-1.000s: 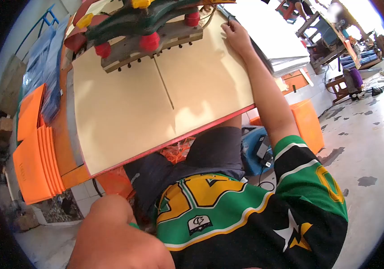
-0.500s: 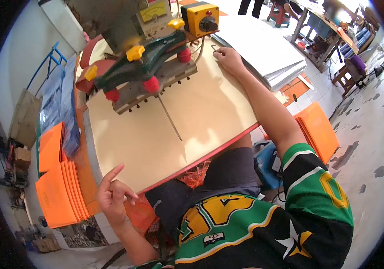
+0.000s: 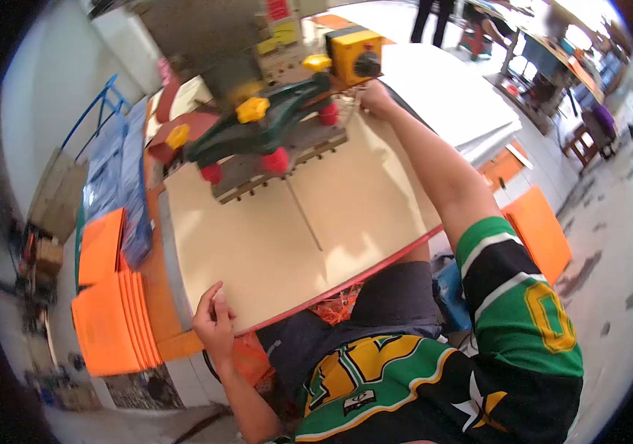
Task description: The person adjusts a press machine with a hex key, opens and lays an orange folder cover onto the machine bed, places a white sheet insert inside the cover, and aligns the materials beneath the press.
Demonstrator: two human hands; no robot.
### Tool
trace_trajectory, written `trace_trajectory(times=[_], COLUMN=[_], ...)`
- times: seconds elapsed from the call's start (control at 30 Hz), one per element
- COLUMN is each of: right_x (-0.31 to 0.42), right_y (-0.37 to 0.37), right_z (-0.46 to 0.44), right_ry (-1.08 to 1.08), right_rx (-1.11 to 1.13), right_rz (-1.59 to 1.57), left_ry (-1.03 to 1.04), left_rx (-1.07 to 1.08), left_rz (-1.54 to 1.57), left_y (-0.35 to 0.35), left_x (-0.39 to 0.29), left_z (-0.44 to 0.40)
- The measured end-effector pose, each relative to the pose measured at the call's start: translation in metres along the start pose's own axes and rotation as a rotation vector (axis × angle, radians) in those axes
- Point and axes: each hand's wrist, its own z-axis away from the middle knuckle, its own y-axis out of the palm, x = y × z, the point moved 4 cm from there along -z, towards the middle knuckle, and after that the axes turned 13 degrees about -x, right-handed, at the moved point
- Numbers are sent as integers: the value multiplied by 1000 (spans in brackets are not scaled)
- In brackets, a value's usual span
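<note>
The cream board [image 3: 242, 255] spreads before you, under the green press bracket [image 3: 278, 126]; flat orange pieces [image 3: 109, 329] lie stacked at left. Your left hand [image 3: 216, 325] is loosely curled, fingers parted, at the board's near left corner — your right hand [image 3: 380, 102] curls at the board's far right edge, its grip too hidden to tell.
</note>
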Motion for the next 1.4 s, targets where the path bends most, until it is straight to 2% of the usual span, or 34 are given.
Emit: trace_trajectory(times=[0.07,0.1,0.13,0.17,0.27,0.3,0.33,0.37,0.4,0.43,0.5,0.63,0.7,0.77,0.87,0.9,0.93,1.0,1.1,1.17,1.23,1.3,1.4], right_x=[-22,-42,-19,-64,-35,-50,-70,-57,-59,-60,-58,-51,-54,-51,-41,-26,-25,6,43,46,75,103,99], right_y=[21,27,13,33,14,9,13,0,-4,-7,-14,-31,-41,-52,-70,-83,-89,-109,-142,-170,-218,-273,-359], right_z=[-10,-17,-6,-33,-2,-17,-22,-15,-13,-9,2,35,50,61,90,103,110,132,152,155,156,161,165], right_ry=[294,91,-58,174,181,26,-54,-246,-193,-276,-258,-143,-55,-62,18,-59,-20,-42,-115,60,-84,-185,-229], right_rx=[-10,46,67,53,53,199,128,108,152,191,258,285,288,309,351,340,374,448,452,374,161,-158,-581], right_rz=[-622,-389,-85,-493,-548,-232,-272,3,85,20,7,-58,-121,-124,-93,29,-7,55,97,-229,-211,-150,-172], left_ry=[32,30,55,75,111,124,108,29,-44,-54,-154,-66,-99,16,-61,-90,-3,-9,-77,-42,-50,-87,96], left_rx=[-43,-51,-66,-78,-100,-107,-140,-122,-103,-125,-121,-255,-287,-416,-493,-514,-525,-620,-636,-675,-691,-657,-719], left_rz=[-27,-52,-46,-42,4,14,-1,101,208,203,368,251,271,191,80,64,36,-3,-67,-91,-85,-32,-109], left_y=[-5,-5,-4,-3,-2,-2,-5,-5,-10,-16,-27,-65,-83,-104,-132,-138,-148,-169,-188,-173,-171,-153,-147], left_x=[-4,-8,-4,-1,-11,-10,-9,-6,-3,-1,2,-2,-2,2,9,14,37,69,81,66,76,64,77], left_z=[6,5,4,4,3,4,4,4,3,4,4,0,1,-1,4,7,6,11,16,19,19,20,17])
